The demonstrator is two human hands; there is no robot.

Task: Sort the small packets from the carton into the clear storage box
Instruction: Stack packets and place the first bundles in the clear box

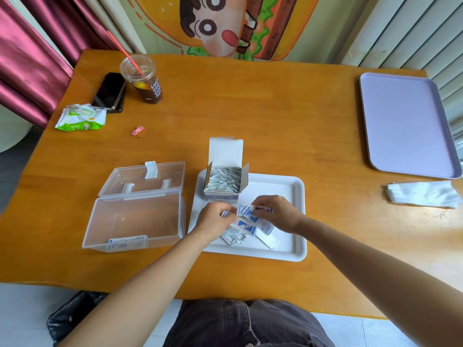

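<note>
An open white carton [225,180] full of small packets stands at the back left of a white tray [283,246]. Loose blue-and-white packets [250,227] lie heaped on the tray in front of it. My left hand [216,222] and my right hand [276,213] meet over the heap, each pinching packets between fingertips. Left of the tray sits the clear storage box [135,219], its lid swung open behind it. A few packets [127,242] stand against its near wall.
A lilac tray [406,123] lies at the far right, with crumpled white plastic [423,194] in front of it. At the back left are an iced drink cup [145,80], a phone [109,90], a green wipes pack [80,117] and a pink scrap [137,130].
</note>
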